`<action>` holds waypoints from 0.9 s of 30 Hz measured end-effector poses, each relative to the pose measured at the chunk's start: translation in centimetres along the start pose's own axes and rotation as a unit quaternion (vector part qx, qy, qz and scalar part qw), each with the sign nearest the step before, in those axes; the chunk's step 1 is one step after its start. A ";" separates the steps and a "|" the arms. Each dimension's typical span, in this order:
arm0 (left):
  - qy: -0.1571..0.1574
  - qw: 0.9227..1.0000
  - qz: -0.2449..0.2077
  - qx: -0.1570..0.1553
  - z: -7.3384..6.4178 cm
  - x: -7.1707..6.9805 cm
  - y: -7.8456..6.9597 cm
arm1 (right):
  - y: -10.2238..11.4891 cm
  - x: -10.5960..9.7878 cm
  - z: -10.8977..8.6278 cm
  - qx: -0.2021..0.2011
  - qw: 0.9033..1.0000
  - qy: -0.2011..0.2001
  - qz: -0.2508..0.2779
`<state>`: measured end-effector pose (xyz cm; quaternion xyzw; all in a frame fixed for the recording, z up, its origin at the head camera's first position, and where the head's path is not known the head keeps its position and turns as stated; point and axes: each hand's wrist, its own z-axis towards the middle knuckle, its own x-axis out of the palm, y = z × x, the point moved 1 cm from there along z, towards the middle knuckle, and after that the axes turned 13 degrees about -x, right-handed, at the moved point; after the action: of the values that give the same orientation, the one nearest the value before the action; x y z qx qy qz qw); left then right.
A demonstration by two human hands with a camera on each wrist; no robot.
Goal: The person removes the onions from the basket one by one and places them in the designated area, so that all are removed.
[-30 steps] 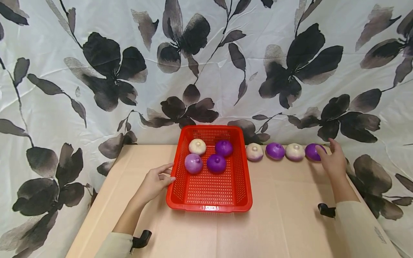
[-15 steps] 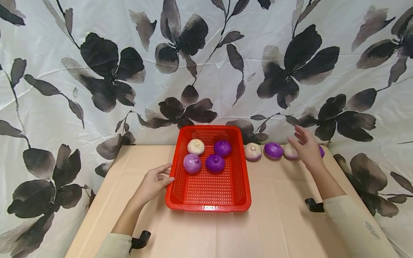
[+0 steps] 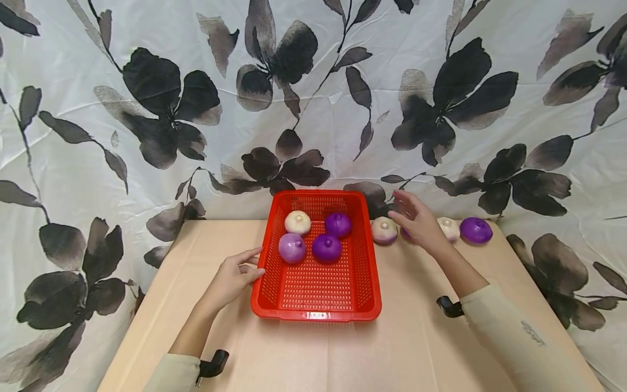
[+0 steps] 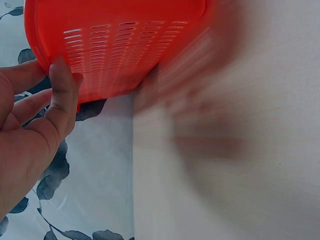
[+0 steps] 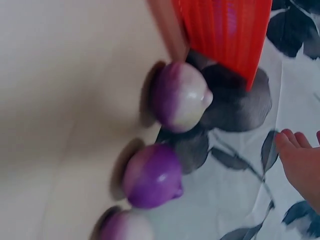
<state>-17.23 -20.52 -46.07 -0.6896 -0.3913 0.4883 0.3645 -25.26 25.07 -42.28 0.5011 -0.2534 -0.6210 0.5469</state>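
Note:
A red plastic basket [image 3: 315, 313] with perforated walls holds several onions: a white onion [image 3: 297, 223], a pale purple onion [image 3: 292, 248] and two deep purple ones, among them a front purple onion [image 3: 326, 247]. My left hand [image 3: 237, 277] grips the basket's left rim; in the left wrist view its fingertips [image 4: 61, 70] meet at the rim and outer wall. Over the row of onions right of the basket hovers my right hand [image 3: 418, 222], fingers extended, holding nothing. It partly covers a purple onion [image 5: 152, 176], next to a white-and-purple onion [image 3: 384, 231] beside the basket.
Farther right in the row sit a white onion [image 3: 449, 230] and a purple onion [image 3: 476, 231]. The pale table [image 3: 323, 359] ends at a hanging floral cloth [image 3: 196, 179] behind the row. Black wrist mounts [image 3: 214, 363] stick out from both sleeves.
My right hand has moved left along the row, from the far-right purple onion past the white one to above the purple onion nearer the basket. The left hand and basket stay in place.

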 end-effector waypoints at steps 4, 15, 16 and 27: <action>0.000 1.000 0.002 0.002 -0.1 0.0 0.0 | 0.8 1.5 1.0 -0.025 0.999 0.037 0.000; -0.002 1.000 0.005 0.006 0.1 -0.1 0.3 | 2.3 6.2 3.8 -0.036 0.982 0.180 -0.043; -0.001 1.000 0.005 0.007 0.1 -0.1 0.3 | 2.3 6.7 4.0 -0.032 0.979 0.193 -0.054; 0.006 1.000 -0.004 0.012 0.0 -0.2 0.5 | 1.1 10.9 4.8 0.003 0.941 0.317 -0.120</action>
<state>-17.20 -20.95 -46.46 -0.6867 -0.3855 0.4875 0.3771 -28.01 13.52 -43.34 0.7002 -0.0070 -0.4902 0.5189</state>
